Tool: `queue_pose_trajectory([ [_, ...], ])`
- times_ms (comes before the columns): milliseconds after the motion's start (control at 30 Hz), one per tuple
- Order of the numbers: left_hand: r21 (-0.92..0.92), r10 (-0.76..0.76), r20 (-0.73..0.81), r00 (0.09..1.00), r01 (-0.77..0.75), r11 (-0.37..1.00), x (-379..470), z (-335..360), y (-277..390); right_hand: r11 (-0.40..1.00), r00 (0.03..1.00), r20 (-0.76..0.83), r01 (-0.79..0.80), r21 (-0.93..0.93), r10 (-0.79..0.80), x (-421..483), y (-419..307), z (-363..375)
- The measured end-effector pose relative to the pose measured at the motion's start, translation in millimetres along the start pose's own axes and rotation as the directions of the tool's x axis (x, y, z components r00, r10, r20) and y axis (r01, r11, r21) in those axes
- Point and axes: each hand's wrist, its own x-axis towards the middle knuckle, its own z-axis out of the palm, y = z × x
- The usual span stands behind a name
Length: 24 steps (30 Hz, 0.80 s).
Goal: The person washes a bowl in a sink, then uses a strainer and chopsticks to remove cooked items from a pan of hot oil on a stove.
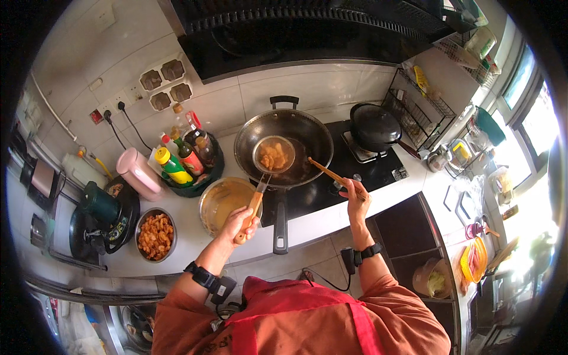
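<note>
My left hand (pixel 242 224) grips the wooden handle of a metal strainer (pixel 256 208), whose round basket is over the left part of a wok (pixel 310 128) and holds golden-brown fried pieces (pixel 274 155). In my right hand (pixel 355 195) is a pair of wooden chopsticks (pixel 330 172), their tips over the wok's right side. Left of the wok's long handle (pixel 280 226), a metal bowl (pixel 217 204) with pale batter-like residue stands partly behind my left hand and the strainer. Farther left, a steel bowl (pixel 174 237) is filled with more fried pieces (pixel 155 235).
A lidded black pan (pixel 375 126) sits on the right burner of the black cooktop (pixel 310 199). Sauce bottles (pixel 175 166) crowd a dark basket beside a pink pitcher (pixel 140 173). A wire rack (pixel 412 115) stands at the back right, below the range hood's right end.
</note>
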Motion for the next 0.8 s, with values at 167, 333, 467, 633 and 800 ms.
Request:
queue_pose_trajectory([
  [167, 0.064, 0.029, 0.028, 0.999, -0.030, 0.998, -8, 11, 3, 1.000, 1.000, -0.004, -0.007, 0.001, 0.007, 1, -1, -1],
  [333, 0.041, 0.007, 0.007, 1.000, -0.007, 0.999, -9, 7, 0, 1.000, 1.000, 0.017, -0.022, 0.013, 0.022, 3, -1, -4],
  [467, 0.017, -0.005, -0.005, 1.000, 0.005, 1.000, -5, 1, -1, 0.999, 0.999, 0.039, 0.029, -0.034, -0.028, 6, -8, -2],
  [633, -0.004, 0.020, 0.010, 1.000, -0.020, 1.000, -5, 1, -1, 0.999, 0.999, 0.045, 0.021, -0.024, -0.019, 10, -7, -6],
  [800, -0.008, 0.006, 0.023, 1.000, -0.006, 1.000, -6, 3, -3, 0.995, 0.999, 0.035, -0.009, -0.098, 0.013, 10, -14, -5],
])
